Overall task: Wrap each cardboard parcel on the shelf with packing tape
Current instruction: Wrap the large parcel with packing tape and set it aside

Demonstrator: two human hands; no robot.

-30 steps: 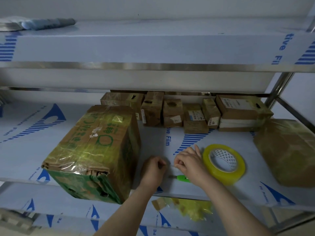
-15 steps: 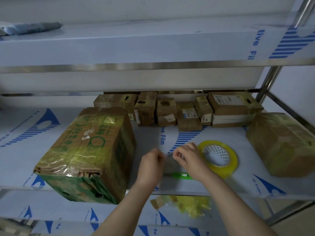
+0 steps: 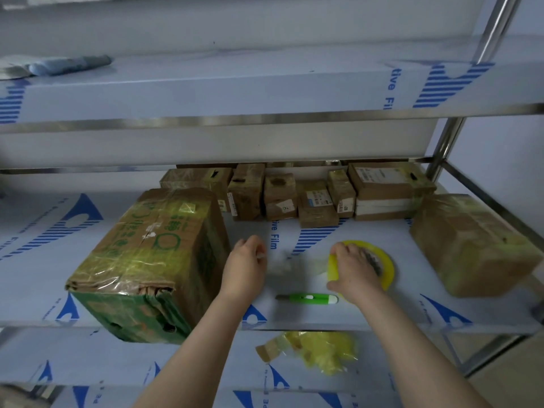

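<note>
Steel shelf point(image 3: 368, 313), skinned in blue-printed protective film, carries everything. At the left stands the big green-printed parcel point(image 3: 147, 254), bound in tape; a smaller wrapped parcel point(image 3: 468, 245) sits at the right, and a row of small parcels point(image 3: 309, 198) lines the back. Between them, of the two hands, the right hand point(image 3: 353, 272) grips the yellow tape roll point(image 3: 387, 269), while the left hand point(image 3: 245, 269) pinches a blurred tape strip point(image 3: 282, 265). A green knife point(image 3: 309, 298) lies just before them.

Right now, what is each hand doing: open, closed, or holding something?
Left hand: pinches the tape end, though it is blurred.
Right hand: grips the tape roll.
</note>
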